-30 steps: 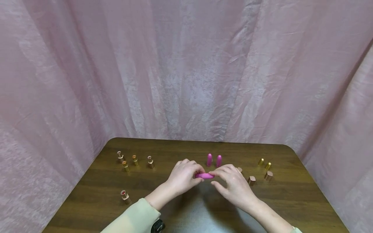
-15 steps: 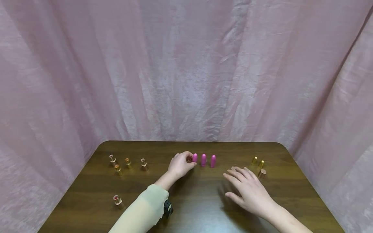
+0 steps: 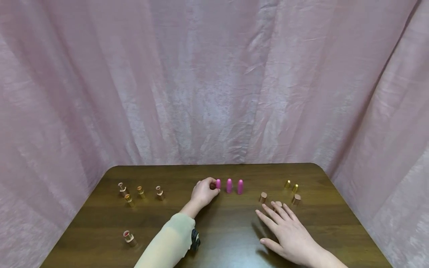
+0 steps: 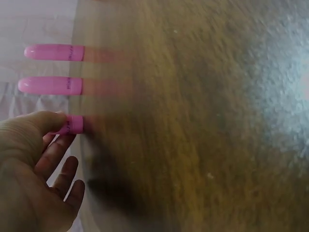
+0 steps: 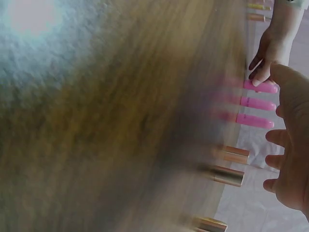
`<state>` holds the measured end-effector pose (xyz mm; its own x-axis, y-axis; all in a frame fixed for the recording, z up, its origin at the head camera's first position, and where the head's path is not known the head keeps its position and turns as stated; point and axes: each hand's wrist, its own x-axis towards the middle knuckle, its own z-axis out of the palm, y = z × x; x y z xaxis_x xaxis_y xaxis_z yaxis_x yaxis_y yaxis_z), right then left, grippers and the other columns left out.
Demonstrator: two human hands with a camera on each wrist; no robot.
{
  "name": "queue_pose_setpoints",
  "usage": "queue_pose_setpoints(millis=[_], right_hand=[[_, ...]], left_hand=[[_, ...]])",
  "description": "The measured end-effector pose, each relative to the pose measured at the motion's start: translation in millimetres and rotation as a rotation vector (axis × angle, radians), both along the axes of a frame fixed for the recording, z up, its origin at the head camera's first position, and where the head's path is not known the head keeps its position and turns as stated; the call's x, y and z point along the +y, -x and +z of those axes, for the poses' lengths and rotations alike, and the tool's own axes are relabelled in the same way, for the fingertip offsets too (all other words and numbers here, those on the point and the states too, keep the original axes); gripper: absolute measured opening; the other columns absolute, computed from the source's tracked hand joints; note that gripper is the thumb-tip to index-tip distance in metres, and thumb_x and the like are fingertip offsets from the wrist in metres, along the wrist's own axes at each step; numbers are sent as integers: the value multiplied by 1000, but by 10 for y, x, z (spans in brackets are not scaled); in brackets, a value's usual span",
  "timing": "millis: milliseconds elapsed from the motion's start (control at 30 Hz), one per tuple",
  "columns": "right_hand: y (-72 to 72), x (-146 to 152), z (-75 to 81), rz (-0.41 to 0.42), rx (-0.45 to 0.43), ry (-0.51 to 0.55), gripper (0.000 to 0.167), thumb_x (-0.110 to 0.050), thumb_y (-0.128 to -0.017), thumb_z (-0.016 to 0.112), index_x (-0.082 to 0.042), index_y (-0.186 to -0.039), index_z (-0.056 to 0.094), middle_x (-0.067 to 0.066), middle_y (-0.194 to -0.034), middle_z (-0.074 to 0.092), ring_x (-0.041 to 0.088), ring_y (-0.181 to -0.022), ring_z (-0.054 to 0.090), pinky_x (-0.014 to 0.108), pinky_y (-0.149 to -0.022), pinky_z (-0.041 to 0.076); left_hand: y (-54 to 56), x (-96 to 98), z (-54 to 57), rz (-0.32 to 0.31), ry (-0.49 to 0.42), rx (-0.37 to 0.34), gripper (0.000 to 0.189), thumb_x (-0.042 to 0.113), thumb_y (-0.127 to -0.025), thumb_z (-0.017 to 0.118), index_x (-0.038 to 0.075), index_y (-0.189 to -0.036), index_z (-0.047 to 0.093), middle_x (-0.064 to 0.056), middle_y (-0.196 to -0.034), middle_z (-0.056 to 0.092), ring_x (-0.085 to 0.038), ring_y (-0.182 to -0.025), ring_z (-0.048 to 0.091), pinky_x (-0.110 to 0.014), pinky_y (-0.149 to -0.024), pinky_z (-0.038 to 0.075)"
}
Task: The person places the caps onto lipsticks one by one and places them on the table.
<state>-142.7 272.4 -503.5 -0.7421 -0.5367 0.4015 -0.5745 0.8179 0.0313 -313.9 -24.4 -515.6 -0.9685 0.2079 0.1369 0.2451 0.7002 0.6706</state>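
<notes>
At the back middle of the table, my left hand (image 3: 203, 193) pinches a pink, round-topped lipstick tube (image 3: 218, 184) between thumb and fingers. The tube stands upright at the left end of a row with two matching pink tubes (image 3: 229, 185). In the left wrist view, dark lettering shows near the base of the pinched tube (image 4: 75, 124). My right hand (image 3: 291, 234) is spread with fingers extended, low over the right side of the table. Its fingertips are nearest the rose-gold lipstick caps (image 3: 263, 197) and partly cover one of them. Nothing is in that hand.
Several uncapped gold and rose-gold lipstick bases (image 3: 159, 193) stand at the left, one with red inside (image 3: 129, 238) nearer the front. Two small gold caps (image 3: 295, 188) and another rose-gold cap (image 3: 296, 199) stand at the right. A pink curtain (image 3: 214, 82) hangs behind the wooden table (image 3: 221, 238).
Both hands were together on a pink tube lying sideways. My left hand has since stood it upright beside the other two, while my right hand let go and moved off to the right.
</notes>
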Motion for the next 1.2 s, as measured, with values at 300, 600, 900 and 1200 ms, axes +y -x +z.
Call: queue_pose_setpoints(millis=[300, 600, 900, 1200], right_hand=[[2, 70, 27, -32, -10, 28, 75, -53, -89, 73, -19, -152, 51, 6, -155, 48, 38, -144, 39, 40, -124, -3], [154, 556, 252, -210, -112, 108, 69, -48, -95, 69, -14, -152, 50, 16, -154, 46, 45, -144, 34, 59, -121, 11], [426, 966, 278, -318, -133, 122, 59, -30, -89, 79, -4, -139, 60, 19, -131, 64, 48, -125, 51, 70, -96, 39], [677, 1036, 245, -360, -227, 110, 37, -27, -85, 83, -7, -114, 72, 12, -111, 73, 41, -106, 61, 62, -85, 46]], left_hand=[[-15, -101, 76, -18, 69, 34, 65, 40, -88, 77, 12, -144, 58, -7, -139, 62, -37, -130, 51, -53, -108, 39], [-165, 27, 658, -234, 407, 314, 77, 59, -95, 61, 22, -159, 38, -8, -162, 37, -32, -151, 26, -56, -121, 17], [-636, 616, 840, -552, 633, 518, 82, 73, -96, 45, 27, -163, 29, -3, -166, 29, -27, -155, 17, -51, -123, 7], [-1003, 1270, 633, -689, 764, 452, 82, 81, -94, 28, 38, -164, 19, 5, -169, 21, -18, -156, 11, -45, -124, 9]])
